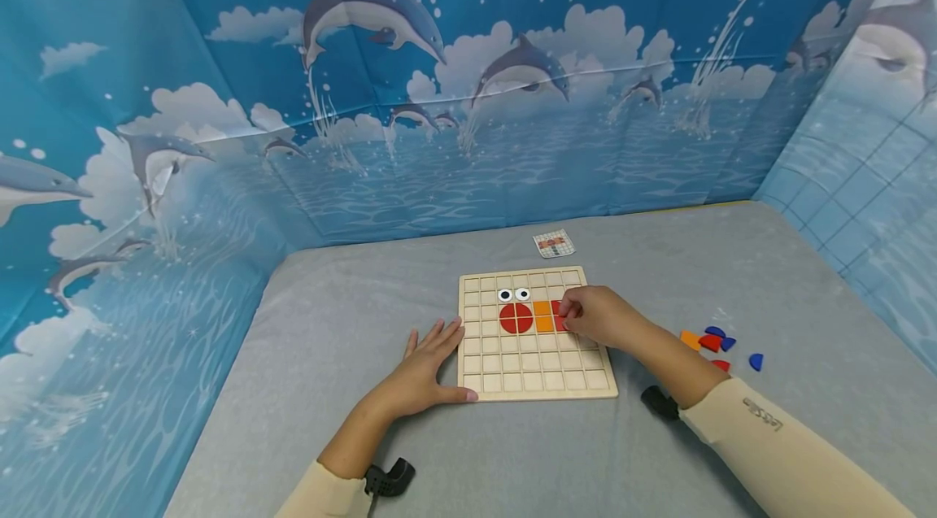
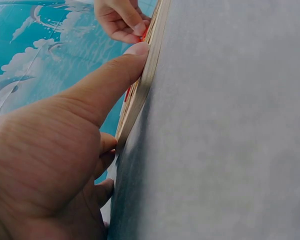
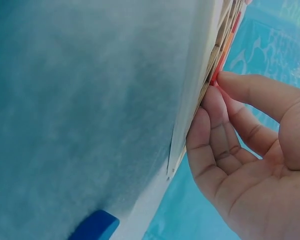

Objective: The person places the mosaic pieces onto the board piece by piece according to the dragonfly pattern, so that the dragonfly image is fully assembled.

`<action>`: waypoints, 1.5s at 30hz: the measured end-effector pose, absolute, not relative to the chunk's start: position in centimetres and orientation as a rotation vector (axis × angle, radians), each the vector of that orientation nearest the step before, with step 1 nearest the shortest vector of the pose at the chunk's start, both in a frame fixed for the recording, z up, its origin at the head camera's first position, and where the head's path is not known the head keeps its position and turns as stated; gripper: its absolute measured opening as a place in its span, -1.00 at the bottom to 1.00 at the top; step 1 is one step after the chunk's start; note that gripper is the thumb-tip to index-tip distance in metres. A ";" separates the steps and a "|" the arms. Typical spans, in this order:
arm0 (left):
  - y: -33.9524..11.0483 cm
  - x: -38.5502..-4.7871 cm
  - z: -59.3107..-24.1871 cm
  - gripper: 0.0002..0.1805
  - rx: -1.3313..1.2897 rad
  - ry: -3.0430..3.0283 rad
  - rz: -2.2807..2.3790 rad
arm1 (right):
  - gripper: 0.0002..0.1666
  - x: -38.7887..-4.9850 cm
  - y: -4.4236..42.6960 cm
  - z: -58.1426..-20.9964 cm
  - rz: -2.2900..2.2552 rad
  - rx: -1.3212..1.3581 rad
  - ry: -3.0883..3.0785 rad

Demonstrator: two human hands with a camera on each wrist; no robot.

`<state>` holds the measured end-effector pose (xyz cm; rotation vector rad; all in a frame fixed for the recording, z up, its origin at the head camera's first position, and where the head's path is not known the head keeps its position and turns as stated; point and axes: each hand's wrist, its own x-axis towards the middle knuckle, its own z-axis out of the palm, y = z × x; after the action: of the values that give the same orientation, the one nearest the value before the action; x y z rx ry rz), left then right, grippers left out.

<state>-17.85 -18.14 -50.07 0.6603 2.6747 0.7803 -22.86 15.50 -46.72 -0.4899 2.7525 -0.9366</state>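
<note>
A wooden grid board (image 1: pixel 538 380) lies flat on the grey cloth. My left hand (image 1: pixel 420 372) rests at its left side, fingers spread along the edge and thumb on the near corner. With thumb and fingertips my right hand (image 1: pixel 599 316) pinches a red tile (image 1: pixel 560 323) on the board, partly hidden by the fingers. Left of that tile sit orange tiles (image 1: pixel 542 316), then red quarter-round pieces forming a circle (image 1: pixel 516 318). Two white eye pieces (image 1: pixel 513 294) lie above the circle. In the right wrist view, the thumb touches the red tile (image 3: pixel 219 70).
A small pattern card (image 1: pixel 554 243) lies beyond the board. Several loose pieces lie to the right, among them an orange tile (image 1: pixel 690 340), a red piece (image 1: pixel 710 343) and a blue piece (image 1: pixel 756 361). A dolphin-print curtain (image 1: pixel 468 160) stands behind the table.
</note>
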 end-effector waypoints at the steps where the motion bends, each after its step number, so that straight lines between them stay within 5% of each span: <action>1: -18.1 -17.9 -50.1 0.19 0.660 2.674 0.781 | -0.94 -22.8 15.5 -46.7 -0.933 -0.488 2.753; 28: -18.1 -17.9 -50.0 0.20 0.659 2.684 0.770 | -0.58 -21.5 21.8 -43.7 -1.245 -0.312 2.614; 45: -18.1 -17.9 -50.0 0.20 0.667 2.682 0.768 | -0.57 -20.1 28.1 -45.0 -1.127 -0.322 2.604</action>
<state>-17.89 -18.09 -50.03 0.6666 2.6820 0.7680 -20.08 28.10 -45.00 -0.3220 2.6044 -1.1266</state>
